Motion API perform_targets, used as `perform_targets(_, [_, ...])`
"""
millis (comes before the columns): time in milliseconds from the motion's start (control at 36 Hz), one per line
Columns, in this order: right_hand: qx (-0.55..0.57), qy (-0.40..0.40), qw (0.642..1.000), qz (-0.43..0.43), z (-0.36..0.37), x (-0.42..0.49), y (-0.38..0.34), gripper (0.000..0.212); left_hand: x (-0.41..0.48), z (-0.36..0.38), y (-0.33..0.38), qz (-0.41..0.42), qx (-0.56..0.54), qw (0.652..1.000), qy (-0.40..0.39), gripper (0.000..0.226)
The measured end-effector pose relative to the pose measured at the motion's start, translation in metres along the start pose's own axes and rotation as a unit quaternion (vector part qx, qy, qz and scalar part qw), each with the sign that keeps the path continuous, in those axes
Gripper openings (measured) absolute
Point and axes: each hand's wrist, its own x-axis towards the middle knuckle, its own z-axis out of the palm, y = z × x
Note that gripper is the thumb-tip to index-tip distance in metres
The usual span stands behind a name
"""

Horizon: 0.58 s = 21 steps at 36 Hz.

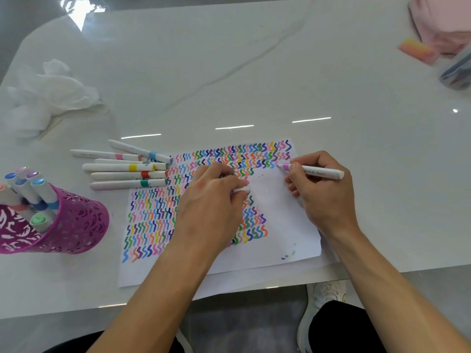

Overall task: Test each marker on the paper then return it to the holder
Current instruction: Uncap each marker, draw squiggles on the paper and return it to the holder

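I judged the marker (pixel 323 172) light, stiff and slick, best pinched near its tip, as my right hand (pixel 323 200) held it on the paper (pixel 280 225); my left hand (pixel 214 200) pinched a cap (pixel 241 190).

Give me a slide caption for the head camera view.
Right hand tests a purple marker on squiggle-filled paper; left hand holds the cap.

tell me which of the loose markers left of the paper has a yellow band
It's the yellow-banded marker, lying directly beyond the red-banded marker as the person sees it. The rest of the loose ones carry pink, blue or green bands.
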Motion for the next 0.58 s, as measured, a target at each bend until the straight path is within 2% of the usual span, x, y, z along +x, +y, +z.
perform_targets(167, [-0.013,0.005,1.000,0.002,-0.001,-0.001,0.003,0.006,-0.001,0.002,0.001,-0.005,0.003,1.000,0.006,0.019])
perform_targets(333, [-0.015,-0.022,1.000,-0.007,-0.003,-0.002,0.003,0.006,-0.002,0.002,0.000,0.001,0.009,1.000,0.006,0.018])
perform_targets(583, [0.064,0.021,0.997,-0.022,-0.008,-0.004,-0.009,0.004,-0.004,-0.003,0.001,0.030,0.016,0.999,0.005,0.019])
